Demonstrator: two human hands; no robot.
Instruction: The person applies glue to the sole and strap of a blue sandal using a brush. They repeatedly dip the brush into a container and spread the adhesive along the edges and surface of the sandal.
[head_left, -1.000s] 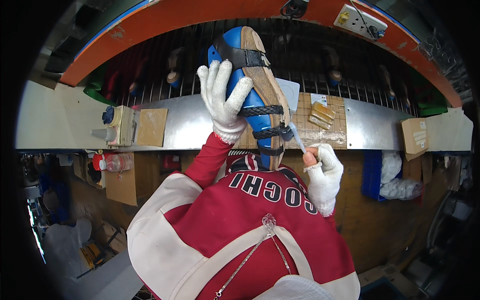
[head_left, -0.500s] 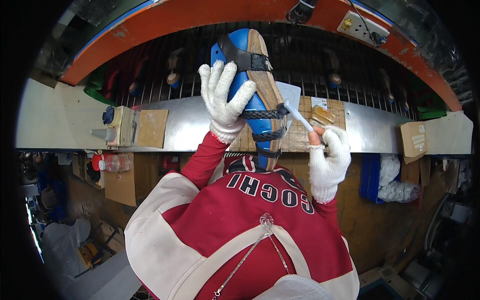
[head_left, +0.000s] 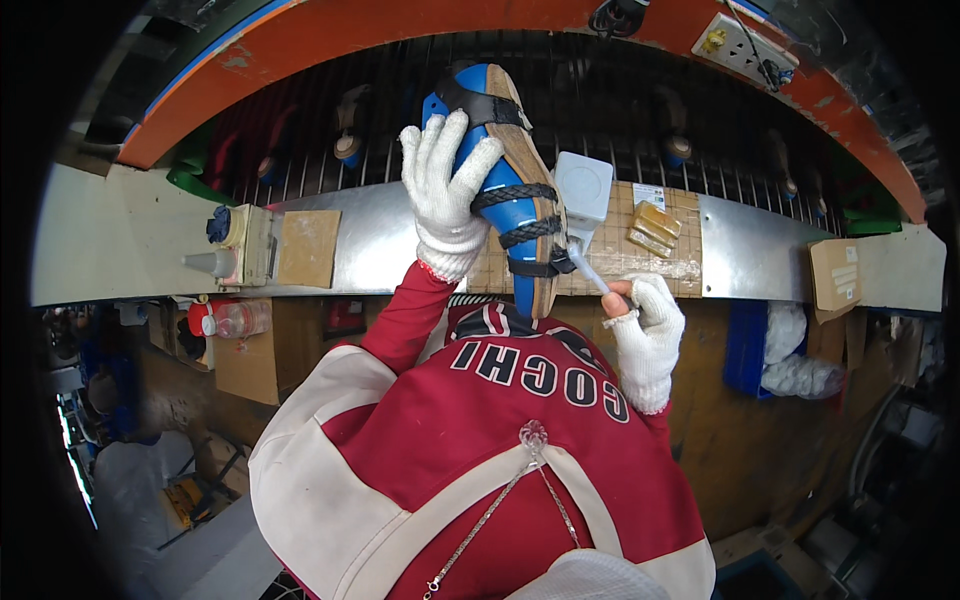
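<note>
My left hand (head_left: 445,195), in a white knit glove, grips the side of a blue shoe last (head_left: 483,158), its fingers and thumb pressed along it. A sandal is fitted on the last: black straps, some of them braided (head_left: 530,233), run to a tan sole (head_left: 515,148) that faces right. In my right hand (head_left: 650,335), gloved with the thumb and a fingertip bare, is a slim brush with a pale handle (head_left: 588,272). Its tip meets the sole edge beside the lowest strap (head_left: 540,269). The left palm is hidden.
Behind the sandal stands a white container (head_left: 583,188). Amber blocks (head_left: 653,230) lie on a gridded board (head_left: 620,262) atop the metal bench (head_left: 745,245). Beyond run dark bars with more lasts (head_left: 348,150) under an orange beam (head_left: 400,52). A small carton (head_left: 835,275) sits right.
The brush tip has moved down along the sole edge, from the upper braided strap to the lowest strap. My right hand has shifted down and slightly left; the sandal has tilted slightly.
</note>
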